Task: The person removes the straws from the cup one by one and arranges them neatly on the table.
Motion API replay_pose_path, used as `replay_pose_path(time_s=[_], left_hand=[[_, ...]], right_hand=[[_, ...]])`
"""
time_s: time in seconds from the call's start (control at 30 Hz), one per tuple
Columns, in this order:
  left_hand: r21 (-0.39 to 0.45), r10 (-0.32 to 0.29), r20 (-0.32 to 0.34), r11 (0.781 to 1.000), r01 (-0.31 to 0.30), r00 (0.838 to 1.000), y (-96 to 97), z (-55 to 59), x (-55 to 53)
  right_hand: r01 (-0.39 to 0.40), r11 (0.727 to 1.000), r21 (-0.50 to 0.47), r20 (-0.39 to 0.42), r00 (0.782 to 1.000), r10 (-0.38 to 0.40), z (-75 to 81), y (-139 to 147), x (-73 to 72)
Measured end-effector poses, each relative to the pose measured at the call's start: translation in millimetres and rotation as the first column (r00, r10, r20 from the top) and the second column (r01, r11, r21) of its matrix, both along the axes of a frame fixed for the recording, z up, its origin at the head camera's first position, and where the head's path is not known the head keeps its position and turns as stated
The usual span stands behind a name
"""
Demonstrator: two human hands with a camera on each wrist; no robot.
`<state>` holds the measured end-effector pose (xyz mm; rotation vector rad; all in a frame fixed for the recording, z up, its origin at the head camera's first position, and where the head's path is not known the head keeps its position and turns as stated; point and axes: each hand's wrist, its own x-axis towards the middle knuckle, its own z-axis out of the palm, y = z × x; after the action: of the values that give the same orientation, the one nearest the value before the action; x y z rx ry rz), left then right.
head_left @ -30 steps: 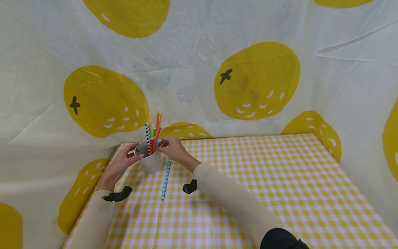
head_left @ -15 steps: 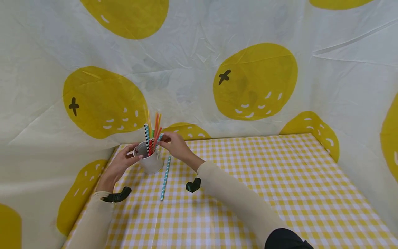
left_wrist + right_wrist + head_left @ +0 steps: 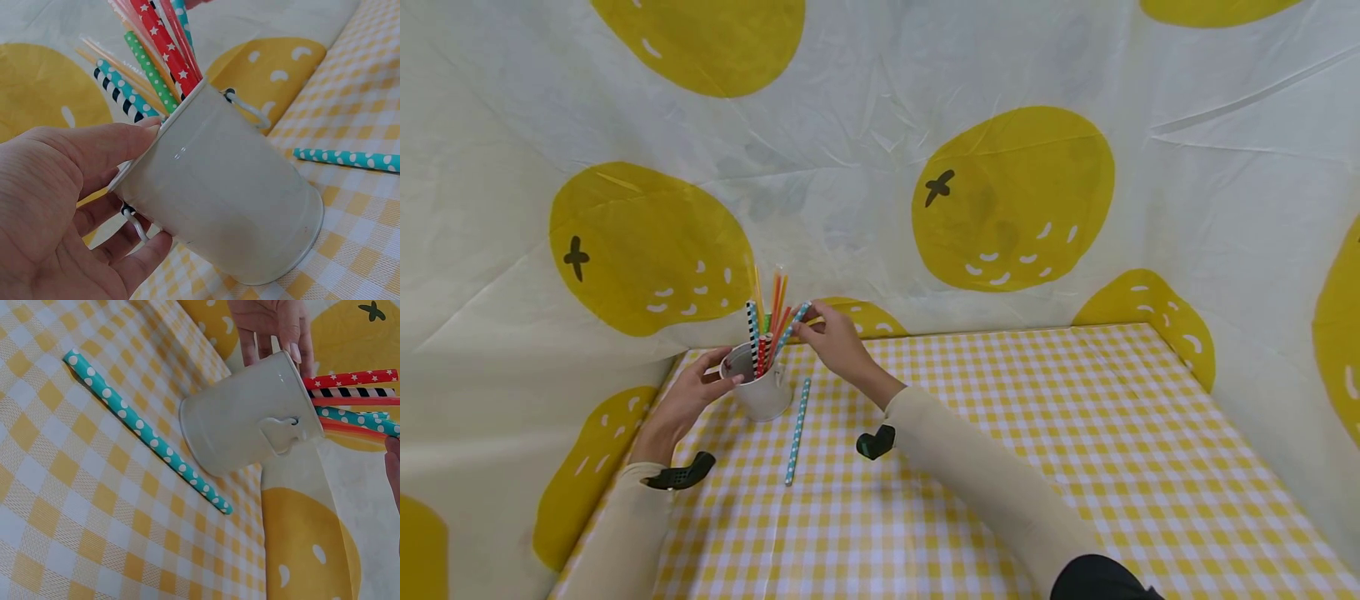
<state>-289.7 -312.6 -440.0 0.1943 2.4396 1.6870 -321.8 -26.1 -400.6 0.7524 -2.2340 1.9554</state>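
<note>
A small white metal bucket [image 3: 765,400] stands at the table's left, holding several straws. My left hand [image 3: 683,408] grips its left rim, with the thumb [image 3: 119,147] at the rim and the fingers along the side. My right hand [image 3: 844,348] pinches the upper end of a teal straw with white dots [image 3: 793,323]; its lower end is still inside the bucket. Among the other straws are a red one with stars [image 3: 164,47], a green dotted one [image 3: 150,72] and a black-and-white striped one [image 3: 115,94]. Orange straws [image 3: 777,292] stick up behind.
Another teal dotted straw [image 3: 150,439] lies on the yellow-and-white checked tablecloth [image 3: 1037,417], just right of the bucket. A white curtain with yellow fruit prints [image 3: 880,192] hangs behind the table and along its left side.
My right hand has moved up and to the right, drawing the teal dotted straw partly out of the bucket. My left hand has kept its grip on the rim.
</note>
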Motion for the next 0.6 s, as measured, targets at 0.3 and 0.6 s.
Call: replay_pose_path(time_s=[0.3,0.6], left_hand=[[0.003,-0.004,0.001,1.000,0.004,1.000,0.0,0.2,0.8],[0.019,-0.003,-0.003,1.000,0.003,1.000,1.4,0.6,1.8]], right_hand=[[-0.003,0.998,-0.066,-0.040,0.999,0.000,7.5,10.7,-2.3],[0.028,0.994,-0.101,-0.068,0.997,-0.035,14.3,20.4,-5.9]])
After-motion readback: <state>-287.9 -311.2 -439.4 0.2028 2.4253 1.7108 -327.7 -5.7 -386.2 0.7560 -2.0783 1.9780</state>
